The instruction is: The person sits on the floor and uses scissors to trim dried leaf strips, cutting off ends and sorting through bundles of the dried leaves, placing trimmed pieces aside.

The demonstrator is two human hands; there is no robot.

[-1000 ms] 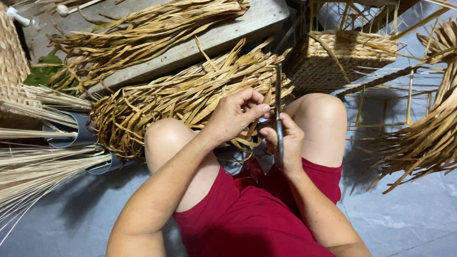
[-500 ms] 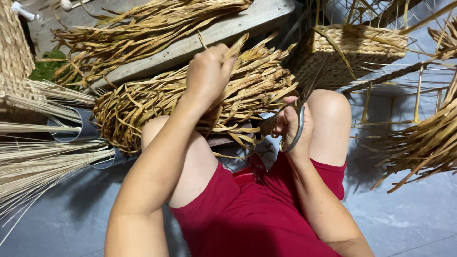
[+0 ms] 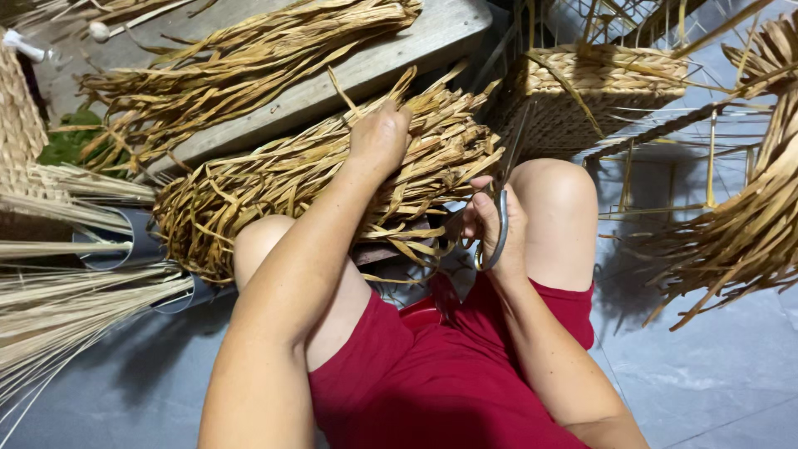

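The left hand (image 3: 378,137) reaches up to the centre of the frame, its grip curled shut into the top of the near bundle of dried straw strips (image 3: 316,187), fingers buried among the strands. That bundle lies across the person's knees, from left of centre to just above the right hand. The right hand (image 3: 497,229), right of centre beside the right knee, has its grip closed around the grey handles of a pair of scissors (image 3: 499,224), blades pointing up toward the woven basket (image 3: 594,91).

Room is tight: a second straw bundle (image 3: 241,62) lies on the grey bench (image 3: 432,33) just behind the first, the basket stands just beyond the right knee, and a loose fan of strips (image 3: 740,224) crowds the right edge. Pale thin reeds (image 3: 66,316) in two dark tubes fill the left edge. Bare tiled floor (image 3: 715,374) shows at lower right.

Counted: two hands, one pair of scissors, two bundles at centre, one basket.
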